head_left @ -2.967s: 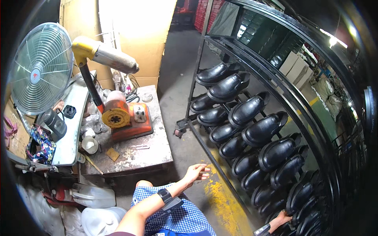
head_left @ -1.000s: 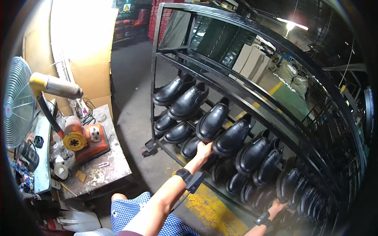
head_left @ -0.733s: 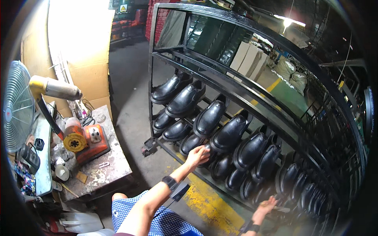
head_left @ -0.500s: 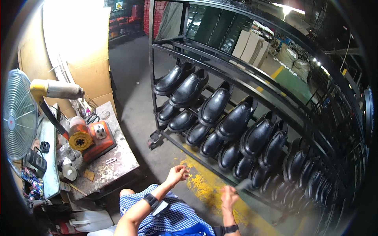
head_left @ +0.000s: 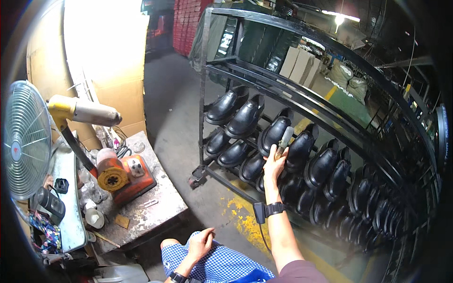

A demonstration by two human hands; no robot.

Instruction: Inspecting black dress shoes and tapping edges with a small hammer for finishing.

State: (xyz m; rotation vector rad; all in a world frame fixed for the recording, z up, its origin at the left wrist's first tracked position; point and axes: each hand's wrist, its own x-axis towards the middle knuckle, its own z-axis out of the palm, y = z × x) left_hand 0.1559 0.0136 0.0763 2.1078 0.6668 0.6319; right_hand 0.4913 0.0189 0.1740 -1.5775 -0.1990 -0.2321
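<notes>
My right hand (head_left: pixel 274 165) reaches out to the shoe rack, closed round a small hand tool with a pale grey, rounded end (head_left: pixel 286 137). The tool's end points away from me, in front of a gap between a black leather shoe (head_left: pixel 273 133) and its neighbour (head_left: pixel 298 150). Whether it touches either shoe I cannot tell. Low over my lap, my left hand (head_left: pixel 200 243) is curled closed beside the blue-and-white checked apron (head_left: pixel 222 264), with nothing visible in it.
Several black shoes sit in two tiers on the black metal rack (head_left: pixel 205 104), which stands on a caster (head_left: pixel 197 177). To the left, a worn worktable (head_left: pixel 165 203) bears an orange-and-yellow machine (head_left: pixel 137 177). Beside it are a fan (head_left: pixel 23 141) and a cardboard panel (head_left: pixel 125 89).
My right hand has reached forward and up to the upper shoe tier with the tool. My left hand has drawn back toward my lap. The view has shifted, so the rack appears farther right.
</notes>
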